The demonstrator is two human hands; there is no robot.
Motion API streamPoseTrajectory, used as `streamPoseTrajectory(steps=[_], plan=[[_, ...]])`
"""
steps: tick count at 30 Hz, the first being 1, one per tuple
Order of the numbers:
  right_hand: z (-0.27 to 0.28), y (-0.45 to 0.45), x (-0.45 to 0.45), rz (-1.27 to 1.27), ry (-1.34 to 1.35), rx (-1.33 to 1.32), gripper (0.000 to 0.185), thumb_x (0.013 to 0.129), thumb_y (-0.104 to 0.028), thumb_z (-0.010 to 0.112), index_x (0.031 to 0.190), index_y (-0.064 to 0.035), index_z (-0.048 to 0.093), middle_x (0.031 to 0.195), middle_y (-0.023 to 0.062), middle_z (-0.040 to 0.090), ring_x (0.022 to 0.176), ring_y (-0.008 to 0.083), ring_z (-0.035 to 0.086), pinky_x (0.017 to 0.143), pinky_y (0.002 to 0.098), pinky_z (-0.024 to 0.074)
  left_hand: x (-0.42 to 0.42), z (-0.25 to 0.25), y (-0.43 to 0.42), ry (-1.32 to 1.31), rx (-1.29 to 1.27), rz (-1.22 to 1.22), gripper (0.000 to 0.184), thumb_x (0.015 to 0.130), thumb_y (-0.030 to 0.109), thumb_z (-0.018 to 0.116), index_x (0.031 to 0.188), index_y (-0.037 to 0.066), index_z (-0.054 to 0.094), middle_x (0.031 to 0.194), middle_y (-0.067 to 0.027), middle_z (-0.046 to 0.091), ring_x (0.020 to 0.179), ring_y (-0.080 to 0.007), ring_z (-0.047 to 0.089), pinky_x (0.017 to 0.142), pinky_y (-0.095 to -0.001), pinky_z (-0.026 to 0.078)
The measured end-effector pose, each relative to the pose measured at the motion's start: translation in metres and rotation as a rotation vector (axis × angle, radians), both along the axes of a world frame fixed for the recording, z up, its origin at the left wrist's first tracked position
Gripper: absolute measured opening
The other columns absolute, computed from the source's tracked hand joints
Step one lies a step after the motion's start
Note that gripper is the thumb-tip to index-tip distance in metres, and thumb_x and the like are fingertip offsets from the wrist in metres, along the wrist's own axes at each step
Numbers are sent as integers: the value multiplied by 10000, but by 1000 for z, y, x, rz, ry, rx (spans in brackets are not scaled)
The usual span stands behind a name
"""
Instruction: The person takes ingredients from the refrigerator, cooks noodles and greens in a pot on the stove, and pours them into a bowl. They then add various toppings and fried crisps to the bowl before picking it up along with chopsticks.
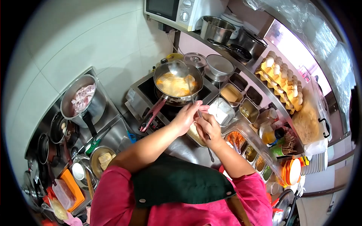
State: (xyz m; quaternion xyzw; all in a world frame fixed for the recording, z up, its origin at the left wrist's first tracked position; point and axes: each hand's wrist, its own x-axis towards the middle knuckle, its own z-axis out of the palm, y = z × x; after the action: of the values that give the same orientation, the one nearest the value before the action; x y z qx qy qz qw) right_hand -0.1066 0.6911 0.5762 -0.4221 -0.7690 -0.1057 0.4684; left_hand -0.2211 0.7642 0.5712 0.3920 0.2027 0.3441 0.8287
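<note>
A frying pan [155,109] with a worn red handle sits on the induction cooker [136,98], holding a yellow and white egg-like mixture [177,84]. Over the pan's far side hangs the bowl of a ladle [178,68]. Its long thin handle runs down to my right hand [209,130], whose fingers are closed round it; the handle's end sticks out below. My left hand [186,118] is beside it, fingers stretched towards the handle, palm partly hidden. Under my hands a container of pale food [195,132] is partly covered. Just right is a metal tub of white powder or grains [220,111].
A pot of raw meat [83,97] and a bowl with pale blocks [105,160] stand left. Sauce and topping tubs [231,93] line the right, with a clear raised lid [260,150]. Egg trays [281,81], pots [217,28] and a microwave [169,11] occupy the shelf.
</note>
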Motion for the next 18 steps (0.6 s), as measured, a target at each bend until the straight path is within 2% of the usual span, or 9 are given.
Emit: streamPoseTrajectory(steps=[2,5,9,11,12,13,15,16,18], plan=[[-5,-8,-6,3,69,-75,470,644,55,632,1083,-36,488,998,177,551,835,311,590,695,321,497,2,1,5,-120,-93,4,286,869,214,482,1085,32,434,946,-200,586,844,-252,581,758,-345,472],[-29,-20,17,3,189,-366,484,692,66,548,1154,-41,450,1065,191,547,910,310,584,748,319,493,-13,0,9,143,-83,129,247,841,128,508,1054,26,436,806,-148,609,636,-195,589,609,-302,491],[-41,51,96,-378,368,-182,386,738,-8,553,1112,-5,458,1003,156,566,764,198,599,625,263,485,-42,0,16,515,137,120,274,831,54,480,1089,2,408,613,-48,490,439,-105,445,401,-233,382],[-73,102,145,-524,464,-291,421,746,-35,562,1146,-25,430,909,118,586,751,177,579,581,297,468,-55,5,18,637,290,115,294,824,41,464,1106,-5,399,601,-41,470,426,-103,425,396,-232,370],[-72,124,156,-454,805,-538,478,745,-48,570,1188,-30,390,849,103,567,694,166,556,536,291,451,-61,7,19,751,374,139,307,816,47,465,1116,12,405,604,-32,465,423,-85,413,390,-224,358],[-70,140,162,-364,1142,-785,536,745,-60,578,1230,-34,350,790,89,548,637,156,532,491,285,434,-70,-1,25,906,620,199,332,814,67,477,1137,38,410,656,-82,540,463,-175,506,446,-287,412],[-72,164,168,-418,1146,-810,591,743,-52,583,1263,-41,301,755,75,526,596,146,506,457,277,413,-82,-10,29,1065,1191,499,358,808,102,479,1157,60,411,766,-160,595,624,-318,581,575,-391,455],[-74,172,168,-476,1145,-834,649,741,-44,587,1296,-47,251,719,62,504,556,136,480,423,268,391,-82,4,26,1072,1188,506,358,808,102,479,1157,60,411,766,-160,595,624,-318,581,575,-391,455],[-82,182,166,-469,1198,-813,656,725,-15,587,1288,-30,249,696,72,501,496,141,459,398,278,375,-85,31,19,1477,920,355,372,803,132,474,1162,56,411,893,-208,584,821,-392,550,715,-449,432]])
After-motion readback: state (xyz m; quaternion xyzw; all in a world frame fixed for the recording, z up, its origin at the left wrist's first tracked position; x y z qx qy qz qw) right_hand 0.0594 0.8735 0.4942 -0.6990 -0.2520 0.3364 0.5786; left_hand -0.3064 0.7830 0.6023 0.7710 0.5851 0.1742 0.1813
